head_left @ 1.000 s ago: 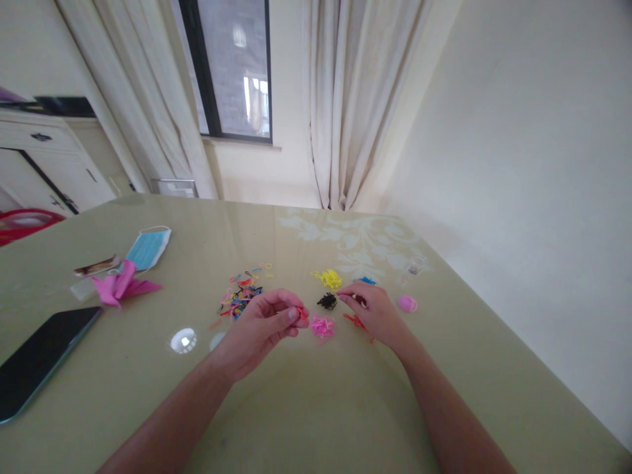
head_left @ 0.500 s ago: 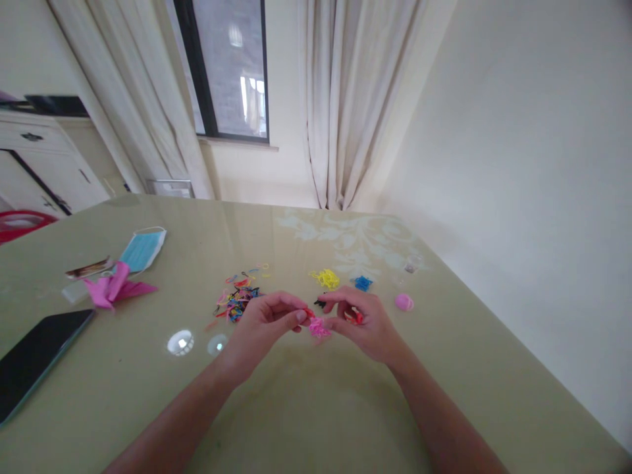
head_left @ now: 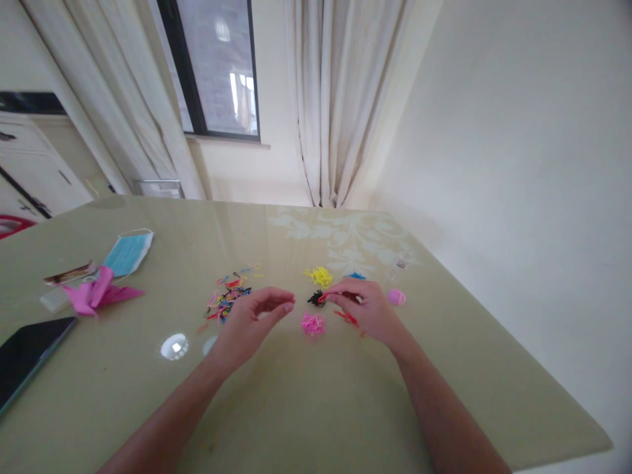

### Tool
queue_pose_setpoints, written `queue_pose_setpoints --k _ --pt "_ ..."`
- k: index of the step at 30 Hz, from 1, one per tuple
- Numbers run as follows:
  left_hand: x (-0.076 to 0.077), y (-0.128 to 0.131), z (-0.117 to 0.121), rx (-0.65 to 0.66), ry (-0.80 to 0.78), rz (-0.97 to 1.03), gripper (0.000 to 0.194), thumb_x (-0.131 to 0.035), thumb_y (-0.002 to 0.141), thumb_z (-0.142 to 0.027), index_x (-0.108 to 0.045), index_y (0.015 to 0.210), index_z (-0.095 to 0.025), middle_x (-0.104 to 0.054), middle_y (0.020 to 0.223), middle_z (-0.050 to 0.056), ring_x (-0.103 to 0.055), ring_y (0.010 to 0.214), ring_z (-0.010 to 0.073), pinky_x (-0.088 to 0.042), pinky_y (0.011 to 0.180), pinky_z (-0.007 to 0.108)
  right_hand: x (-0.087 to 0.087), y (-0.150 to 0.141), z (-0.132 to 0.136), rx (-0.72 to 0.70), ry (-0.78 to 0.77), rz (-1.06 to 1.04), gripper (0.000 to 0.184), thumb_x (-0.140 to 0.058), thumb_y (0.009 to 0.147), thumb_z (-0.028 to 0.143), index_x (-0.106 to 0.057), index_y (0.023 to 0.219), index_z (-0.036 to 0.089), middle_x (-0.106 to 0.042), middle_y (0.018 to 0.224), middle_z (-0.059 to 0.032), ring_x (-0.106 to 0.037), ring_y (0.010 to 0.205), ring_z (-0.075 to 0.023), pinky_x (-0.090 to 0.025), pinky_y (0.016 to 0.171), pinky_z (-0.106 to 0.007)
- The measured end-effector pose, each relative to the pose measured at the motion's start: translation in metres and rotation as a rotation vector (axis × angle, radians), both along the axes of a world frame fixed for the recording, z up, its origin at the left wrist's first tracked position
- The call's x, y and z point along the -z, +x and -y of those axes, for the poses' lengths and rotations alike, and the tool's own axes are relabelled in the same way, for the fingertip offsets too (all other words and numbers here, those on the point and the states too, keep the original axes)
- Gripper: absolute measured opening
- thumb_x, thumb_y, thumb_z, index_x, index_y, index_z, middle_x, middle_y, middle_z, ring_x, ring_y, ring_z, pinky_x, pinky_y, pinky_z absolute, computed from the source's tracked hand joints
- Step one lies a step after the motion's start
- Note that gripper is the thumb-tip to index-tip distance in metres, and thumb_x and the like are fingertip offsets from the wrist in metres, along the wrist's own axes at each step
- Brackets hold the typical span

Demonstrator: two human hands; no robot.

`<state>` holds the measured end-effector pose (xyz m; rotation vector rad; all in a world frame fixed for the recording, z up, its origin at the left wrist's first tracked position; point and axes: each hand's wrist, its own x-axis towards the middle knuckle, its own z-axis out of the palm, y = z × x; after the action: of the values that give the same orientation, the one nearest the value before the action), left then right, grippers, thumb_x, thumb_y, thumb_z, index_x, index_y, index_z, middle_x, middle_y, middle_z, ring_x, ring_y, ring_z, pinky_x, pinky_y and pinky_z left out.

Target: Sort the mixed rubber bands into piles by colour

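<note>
My right hand (head_left: 363,308) pinches a small red rubber band (head_left: 322,298) between thumb and forefinger, just above the black pile (head_left: 315,299). My left hand (head_left: 251,320) hovers with fingers loosely curled and apart, holding nothing, between the mixed heap of coloured bands (head_left: 224,299) and the pink pile (head_left: 313,323). A yellow pile (head_left: 318,275) lies further back, a blue pile (head_left: 354,276) peeks behind my right hand, and red bands (head_left: 348,318) lie under it. All rest on the glossy green table (head_left: 306,401).
A pink round thing (head_left: 395,297) sits right of my right hand. At the left lie a blue face mask (head_left: 126,252), a pink paper shape (head_left: 93,295), a card (head_left: 68,273) and a dark phone (head_left: 24,356). The table's right edge runs near the wall.
The red band passed from my left hand's pinch into my right hand. My hands met over the pink pile, then parted; the left opened, the right drew back toward the black pile.
</note>
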<state>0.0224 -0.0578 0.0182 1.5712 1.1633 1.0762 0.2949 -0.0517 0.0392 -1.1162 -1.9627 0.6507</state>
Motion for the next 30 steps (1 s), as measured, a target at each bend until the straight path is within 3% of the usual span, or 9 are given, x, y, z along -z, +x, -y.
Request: queue_pose_setpoints --k 3,5,7,10,14,21,25,30 --pt "0.008 -0.025 -0.015 -0.224 0.252 -0.529 0.019 -0.071 0.092 -0.034 -0.083 0.103 -0.024 -0.082 0.112 0.013 -0.071 0.112 0.0356 -0.050 0.107 0.051 0.002 0.027 -0.013 0.090 -0.075 0.118 0.021 -0.069 0.100 0.036 -0.087 0.097 0.024 -0.083 0.091 -0.0058 -0.070 0.077 -0.0191 -0.050 0.069 -0.029" --pt "0.014 -0.038 -0.021 -0.282 0.280 -0.825 0.025 -0.066 0.094 -0.030 -0.081 0.112 -0.024 -0.078 0.125 0.014 -0.065 0.124 0.0404 -0.046 0.108 0.057 0.005 0.042 -0.019 0.096 -0.167 0.201 0.018 -0.070 0.097 0.029 -0.087 0.094 0.023 -0.083 0.091 -0.0055 -0.072 0.079 -0.0202 -0.052 0.072 -0.030" --pt "0.020 -0.045 -0.024 -0.256 0.251 -0.988 0.028 -0.060 0.097 -0.030 -0.080 0.116 -0.024 -0.074 0.133 0.014 -0.062 0.129 0.0409 -0.048 0.105 0.057 0.008 0.053 -0.021 0.080 -0.248 0.273 0.017 -0.071 0.094 0.025 -0.087 0.091 0.023 -0.084 0.090 -0.0052 -0.074 0.080 -0.0212 -0.054 0.073 -0.031" --pt "0.025 -0.047 -0.026 -0.190 0.211 -1.069 0.029 -0.054 0.101 -0.029 -0.080 0.112 -0.025 -0.074 0.132 0.013 -0.064 0.127 0.0367 -0.049 0.103 0.053 0.010 0.062 -0.020 0.033 -0.289 0.304 0.018 -0.070 0.093 0.027 -0.087 0.090 0.023 -0.085 0.089 -0.0054 -0.075 0.081 -0.0225 -0.054 0.074 -0.033" --pt "0.023 -0.044 -0.025 -0.189 0.235 -1.086 0.027 -0.054 0.100 -0.027 -0.081 0.106 -0.025 -0.076 0.125 0.012 -0.067 0.122 0.0339 -0.050 0.101 0.048 0.008 0.071 -0.017 -0.005 -0.314 0.281 0.021 -0.071 0.092 0.035 -0.088 0.091 0.022 -0.085 0.090 -0.0057 -0.077 0.083 -0.0243 -0.056 0.077 -0.035" --pt "0.017 -0.042 -0.025 -0.244 0.279 -1.037 0.025 -0.053 0.099 -0.030 -0.077 0.094 -0.024 -0.078 0.114 0.011 -0.068 0.113 0.0348 -0.051 0.097 0.048 0.012 0.075 -0.019 0.048 -0.314 0.311 0.018 -0.071 0.091 0.030 -0.088 0.088 0.024 -0.086 0.091 -0.0045 -0.078 0.082 -0.0257 -0.058 0.079 -0.037" --pt "0.014 -0.042 -0.028 -0.292 0.302 -0.801 0.023 -0.059 0.095 -0.035 -0.078 0.090 -0.023 -0.080 0.103 0.010 -0.070 0.100 0.0311 -0.053 0.093 0.043 0.011 0.072 -0.021 0.134 -0.179 0.302 0.022 -0.069 0.095 0.032 -0.088 0.090 0.023 -0.085 0.091 -0.0065 -0.076 0.080 -0.0250 -0.056 0.076 -0.037" --pt "0.005 -0.038 -0.026 -0.262 0.116 -0.296 0.021 -0.073 0.090 -0.042 -0.078 0.089 -0.021 -0.079 0.080 0.006 -0.070 0.068 0.0214 -0.054 0.067 0.030 0.011 0.050 -0.020 0.205 -0.036 0.291 0.026 -0.066 0.100 0.037 -0.087 0.095 0.023 -0.081 0.086 -0.0065 -0.070 0.071 -0.0204 -0.052 0.069 -0.033"
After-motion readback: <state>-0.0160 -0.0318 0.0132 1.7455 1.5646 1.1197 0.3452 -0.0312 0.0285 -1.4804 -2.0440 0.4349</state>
